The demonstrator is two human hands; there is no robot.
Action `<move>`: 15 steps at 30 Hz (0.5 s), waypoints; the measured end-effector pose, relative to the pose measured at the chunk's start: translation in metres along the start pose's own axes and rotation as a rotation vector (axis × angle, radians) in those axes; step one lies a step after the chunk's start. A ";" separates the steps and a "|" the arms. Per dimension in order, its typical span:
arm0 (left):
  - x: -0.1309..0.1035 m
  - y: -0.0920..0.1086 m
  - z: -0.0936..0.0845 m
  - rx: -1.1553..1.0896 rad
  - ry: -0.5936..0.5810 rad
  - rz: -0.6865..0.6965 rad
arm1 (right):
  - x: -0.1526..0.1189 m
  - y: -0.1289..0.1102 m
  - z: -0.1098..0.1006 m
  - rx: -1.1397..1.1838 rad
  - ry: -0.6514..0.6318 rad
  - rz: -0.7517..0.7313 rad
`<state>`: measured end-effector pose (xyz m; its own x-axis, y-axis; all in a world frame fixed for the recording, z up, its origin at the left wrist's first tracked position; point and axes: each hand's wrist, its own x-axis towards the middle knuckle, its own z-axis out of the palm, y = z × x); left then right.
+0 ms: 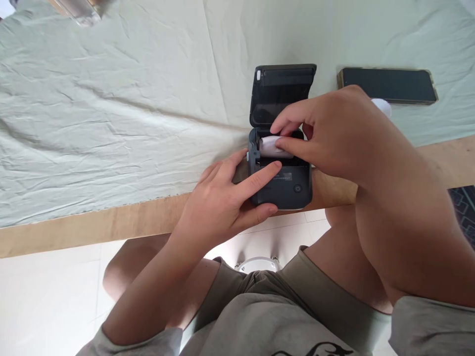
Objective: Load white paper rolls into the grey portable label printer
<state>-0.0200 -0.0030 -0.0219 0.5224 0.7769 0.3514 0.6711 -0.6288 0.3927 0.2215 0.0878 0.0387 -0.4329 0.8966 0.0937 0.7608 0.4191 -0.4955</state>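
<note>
A small dark portable label printer [272,185] sits at the table's front edge with its lid [284,89] flipped up and back. In its open bay lies a white paper roll [267,147]. My left hand [230,198] steadies the printer from the left, index finger and thumb laid over its front part and the other fingers along its side. From the right, my right hand [319,133] reaches into the bay, fingertips pinching the paper roll. The roll's right end is hidden behind these fingers.
A phone [388,85] lies at the right, and a white rounded thing [382,106] shows partly behind my right wrist. A pale green cloth [148,99] covers the table up to a bare wooden edge [111,222]. A clear object [83,11] stands at the far left.
</note>
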 end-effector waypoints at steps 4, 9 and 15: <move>0.000 -0.001 0.002 -0.003 0.042 -0.005 | -0.009 -0.003 -0.004 0.152 0.076 -0.007; 0.000 -0.001 0.003 -0.049 0.027 -0.056 | -0.016 -0.004 -0.004 0.317 0.114 0.053; -0.001 -0.002 0.001 -0.025 0.025 -0.042 | -0.023 -0.004 0.003 0.388 0.040 0.043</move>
<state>-0.0208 -0.0024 -0.0237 0.4807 0.8020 0.3547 0.6785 -0.5964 0.4290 0.2267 0.0653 0.0365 -0.3797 0.9201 0.0959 0.5347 0.3029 -0.7889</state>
